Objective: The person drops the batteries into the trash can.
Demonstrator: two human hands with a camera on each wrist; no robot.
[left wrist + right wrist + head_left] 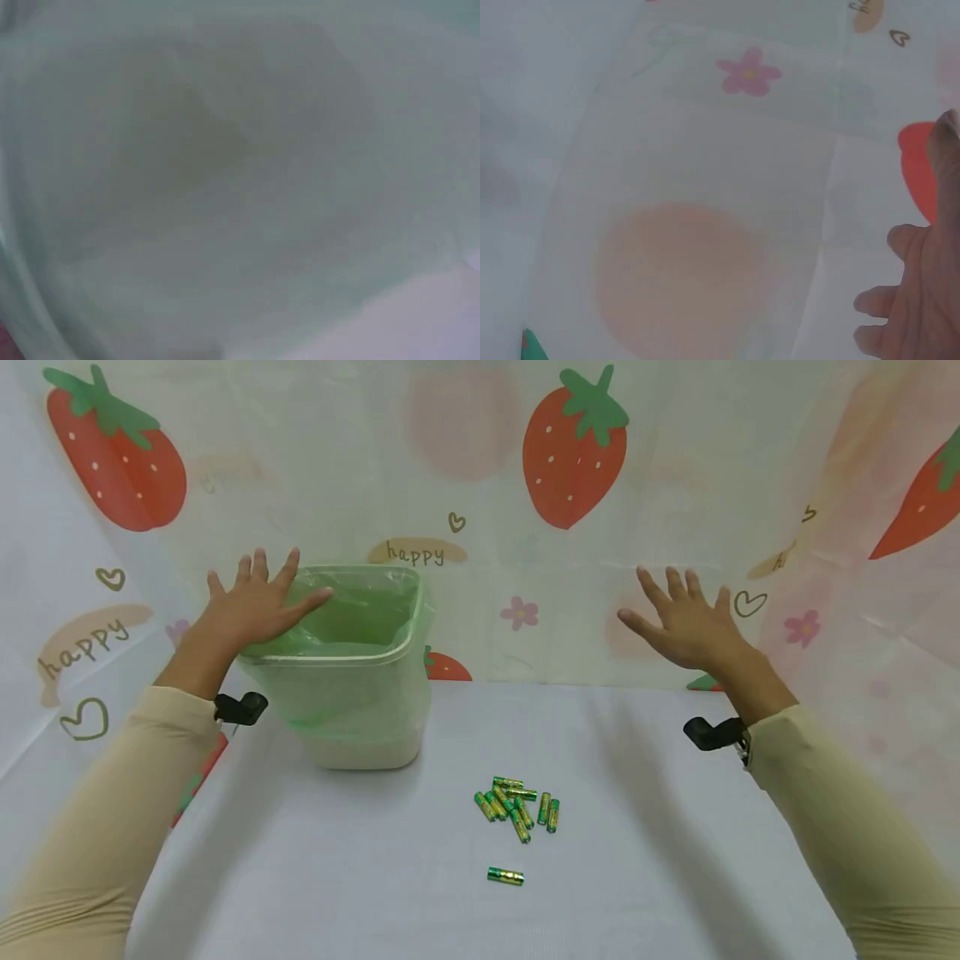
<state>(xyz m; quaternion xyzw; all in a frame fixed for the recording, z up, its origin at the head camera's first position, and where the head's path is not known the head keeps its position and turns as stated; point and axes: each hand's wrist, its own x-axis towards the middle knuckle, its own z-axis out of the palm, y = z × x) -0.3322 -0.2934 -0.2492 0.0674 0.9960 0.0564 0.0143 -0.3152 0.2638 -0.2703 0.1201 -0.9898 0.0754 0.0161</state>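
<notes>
In the head view my left hand [251, 606] is held up with its fingers spread, overlapping the left rim of a bin [367, 752] lined with a green plastic bag [337, 689]. The bag's pale green side fills most of the left wrist view. My right hand [686, 622] is raised on the right, fingers apart, holding nothing, in front of the printed backdrop. Several green and gold batteries [522, 812] lie in a loose pile at the middle of the table. A single battery [506, 877] lies on its side nearer to me.
A white cloth covers the table [450, 918]. Behind it hangs a backdrop [337, 460] printed with strawberries, hearts and flowers, which also runs along both sides. Each wrist wears a black camera mount, such as the right mount [712, 734].
</notes>
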